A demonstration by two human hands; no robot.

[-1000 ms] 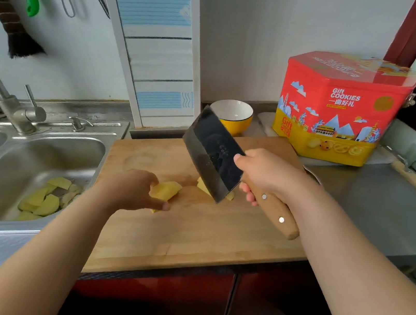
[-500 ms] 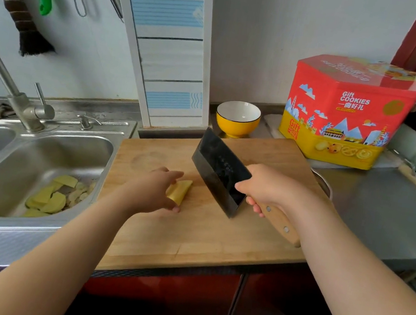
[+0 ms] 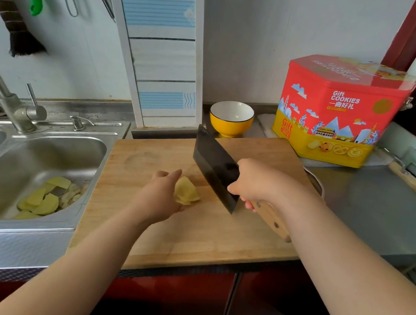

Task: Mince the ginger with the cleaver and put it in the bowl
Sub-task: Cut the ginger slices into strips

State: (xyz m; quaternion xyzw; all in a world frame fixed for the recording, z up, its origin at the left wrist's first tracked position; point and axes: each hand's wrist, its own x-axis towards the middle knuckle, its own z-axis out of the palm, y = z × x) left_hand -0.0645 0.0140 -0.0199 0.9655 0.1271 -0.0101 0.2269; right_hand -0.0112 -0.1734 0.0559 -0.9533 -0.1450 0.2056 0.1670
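Note:
A small stack of yellow ginger slices [image 3: 186, 191] lies in the middle of the wooden cutting board [image 3: 205, 238]. My left hand [image 3: 160, 194] rests beside the slices on their left, fingers touching them. My right hand [image 3: 254, 183] grips the wooden handle of the dark cleaver [image 3: 214, 163], whose blade stands just right of the ginger with its edge near the board. A yellow bowl [image 3: 231, 117] with a white inside stands empty behind the board.
A steel sink [image 3: 27, 175] at the left holds several ginger peel pieces [image 3: 45, 197], with a tap [image 3: 7, 95] behind it. A red and yellow cookie tin [image 3: 342, 110] stands at the back right. Steel counter [image 3: 384, 207] extends right of the board.
The cleaver has come down from a raised tilt to stand near the board. My left hand has gathered the ginger slices into one stack at the board's middle.

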